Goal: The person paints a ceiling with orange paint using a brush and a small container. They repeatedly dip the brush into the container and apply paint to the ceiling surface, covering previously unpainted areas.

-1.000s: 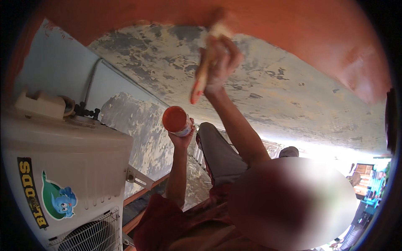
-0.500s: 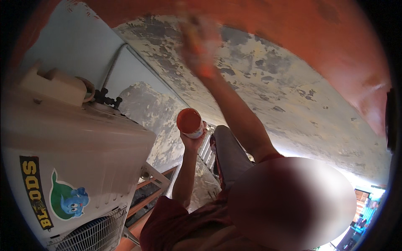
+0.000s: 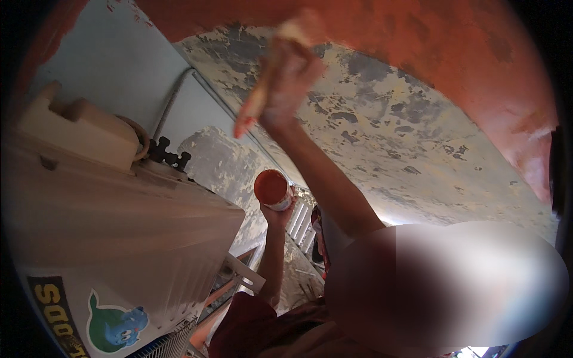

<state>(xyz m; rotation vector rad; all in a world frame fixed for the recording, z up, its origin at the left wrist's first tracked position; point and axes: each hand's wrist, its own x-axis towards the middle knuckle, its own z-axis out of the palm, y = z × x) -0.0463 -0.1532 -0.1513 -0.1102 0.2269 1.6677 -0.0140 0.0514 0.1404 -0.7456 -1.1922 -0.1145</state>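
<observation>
My left hand holds a small round paint can from below and beside it. The can tilts so its mouth faces the view, and its inside is coated orange-red. Raised in front of the wall, my right hand is closed around a paintbrush. The brush is smeared by motion; its orange-stained handle end points down and left, and its wide pale end is up by the orange-red painted area. Whether the bristles touch the wall I cannot tell. Below that paint, the wall is patchy grey and cream.
A large whitish air-conditioner outdoor unit with a cartoon sticker stands close on the left, on a metal bracket. Black valves stick out behind it, and a grey pipe runs up the pale blue wall.
My right hand has turned, so the brush handle now shows pointing down and left. The can sits slightly lower in the picture. The view has shifted, with the outdoor unit moving right and down.
</observation>
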